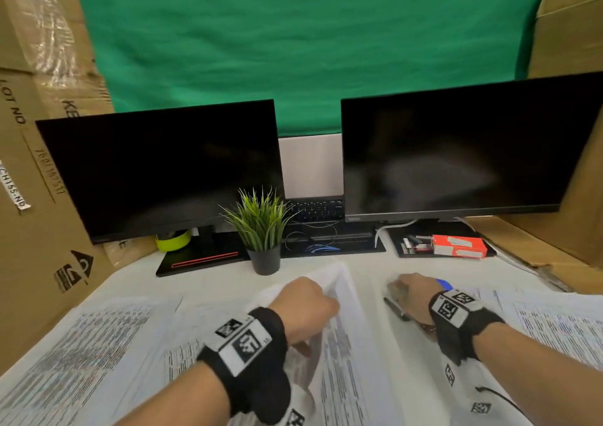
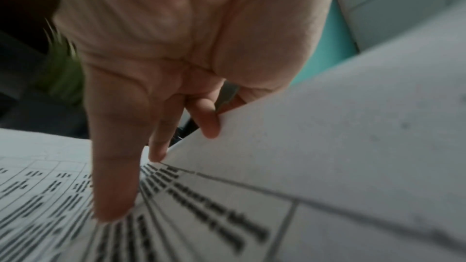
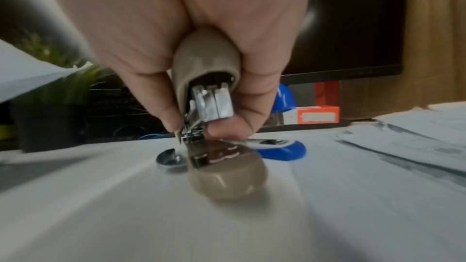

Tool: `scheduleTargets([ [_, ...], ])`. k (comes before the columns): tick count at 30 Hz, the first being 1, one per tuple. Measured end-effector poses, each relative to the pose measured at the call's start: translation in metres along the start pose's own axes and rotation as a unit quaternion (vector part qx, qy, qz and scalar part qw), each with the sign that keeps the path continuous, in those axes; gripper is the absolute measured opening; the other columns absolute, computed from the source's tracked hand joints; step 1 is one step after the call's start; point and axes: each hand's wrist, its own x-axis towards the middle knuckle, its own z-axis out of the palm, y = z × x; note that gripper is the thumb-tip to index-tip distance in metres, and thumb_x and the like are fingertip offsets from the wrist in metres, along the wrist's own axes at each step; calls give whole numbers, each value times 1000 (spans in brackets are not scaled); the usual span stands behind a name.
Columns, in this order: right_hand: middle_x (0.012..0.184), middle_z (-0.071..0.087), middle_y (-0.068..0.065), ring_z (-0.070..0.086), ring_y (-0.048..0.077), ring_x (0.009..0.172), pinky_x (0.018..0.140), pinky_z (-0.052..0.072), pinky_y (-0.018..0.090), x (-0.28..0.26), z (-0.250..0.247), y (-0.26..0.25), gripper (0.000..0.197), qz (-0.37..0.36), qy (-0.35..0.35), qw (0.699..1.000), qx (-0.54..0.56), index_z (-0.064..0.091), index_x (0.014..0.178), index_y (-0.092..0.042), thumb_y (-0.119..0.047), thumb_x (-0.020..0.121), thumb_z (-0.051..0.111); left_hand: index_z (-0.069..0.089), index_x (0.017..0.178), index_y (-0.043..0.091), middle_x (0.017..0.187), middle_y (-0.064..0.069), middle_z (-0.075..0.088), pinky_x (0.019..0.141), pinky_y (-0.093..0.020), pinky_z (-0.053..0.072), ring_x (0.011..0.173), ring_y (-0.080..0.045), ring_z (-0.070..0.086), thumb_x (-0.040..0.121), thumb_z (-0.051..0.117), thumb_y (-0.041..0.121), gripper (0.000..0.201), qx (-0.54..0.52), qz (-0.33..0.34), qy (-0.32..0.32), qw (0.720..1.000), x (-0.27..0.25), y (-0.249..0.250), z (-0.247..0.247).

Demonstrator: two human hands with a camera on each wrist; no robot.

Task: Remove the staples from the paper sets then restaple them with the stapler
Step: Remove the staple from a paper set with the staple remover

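My left hand (image 1: 306,305) pinches the raised edge of a white paper set (image 1: 336,282) in the middle of the table. In the left wrist view the left hand (image 2: 221,111) has its thumb behind the lifted sheet (image 2: 327,127), and the smallest finger touches a printed page (image 2: 201,216) below. My right hand (image 1: 408,291) grips a beige stapler (image 3: 206,63) by its upper arm. The right hand (image 3: 201,125) holds it hinged apart, with the beige base (image 3: 227,178) lying on the white surface. In the head view the stapler is blurred and mostly hidden under the hand.
A blue tool (image 3: 285,150) and a small shiny metal piece (image 3: 167,156) lie just behind the stapler. Printed sheets (image 1: 81,337) cover the table on both sides. A potted plant (image 1: 261,223), two dark monitors (image 1: 163,171), a red box (image 1: 458,246) and cardboard boxes (image 1: 39,197) ring the area.
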Motion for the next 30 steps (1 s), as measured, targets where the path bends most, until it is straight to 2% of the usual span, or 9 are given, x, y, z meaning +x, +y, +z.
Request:
scheduleTargets([
  [2,115,63,3,60,23,103,87,45,30,0,-11,13,29,27,18,998,47,58,108,-20,-43,94,47,46,71,11,67,-4,44,51,-29,54,57,-17,50,95,50,16,24,-21,24,-8,999,4,4,13],
  [6,129,57,8,56,25,112,95,43,35,-14,-35,41,59,95,47,986,129,46,136,-14,-52,91,50,43,65,13,62,-1,42,47,-20,35,52,-15,42,95,49,16,31,-57,66,-17,996,13,8,33],
  [8,114,64,8,61,24,100,87,47,33,-24,-46,49,51,97,74,984,133,51,130,-11,-47,93,50,42,63,13,61,-1,41,43,-20,34,49,-13,41,95,47,11,33,-86,61,-39,994,15,12,46],
  [12,89,65,8,61,21,80,72,45,29,-48,-65,49,35,67,118,977,163,61,108,-7,-38,95,49,59,93,9,88,-2,56,78,-33,52,78,-21,55,100,46,28,24,-61,63,-83,993,21,6,61],
  [14,86,66,9,63,22,81,67,44,27,-59,-70,44,31,43,120,979,162,63,104,-7,-35,94,52,56,122,13,121,-3,56,96,-36,48,104,-21,57,99,45,41,38,112,82,-82,987,26,-6,47],
  [17,92,67,4,63,16,81,69,45,25,-71,-67,29,32,5,83,985,153,61,117,-12,-32,93,56,29,149,21,156,-2,27,112,-40,34,135,-24,39,92,52,55,71,385,54,-117,914,32,-36,26],
  [19,97,65,1,61,9,79,69,46,23,-77,-57,12,35,-19,42,988,145,57,122,-15,-33,93,55,19,153,19,159,-3,21,114,-43,31,140,-26,33,85,58,62,89,451,32,-152,879,34,-52,21],
  [24,115,62,1,59,13,89,80,48,26,-68,-10,-37,36,-87,-13,992,91,54,125,-18,-35,93,52,12,154,20,160,-2,18,117,-46,23,143,-27,27,70,68,71,113,470,47,-135,871,40,-67,18],
  [30,106,63,5,60,23,101,78,43,23,-38,33,-76,10,-103,-33,993,48,51,83,-20,-15,91,48,-18,152,19,160,3,-22,115,-56,-13,148,-24,-16,58,61,86,140,527,42,-162,833,68,-86,18],
])
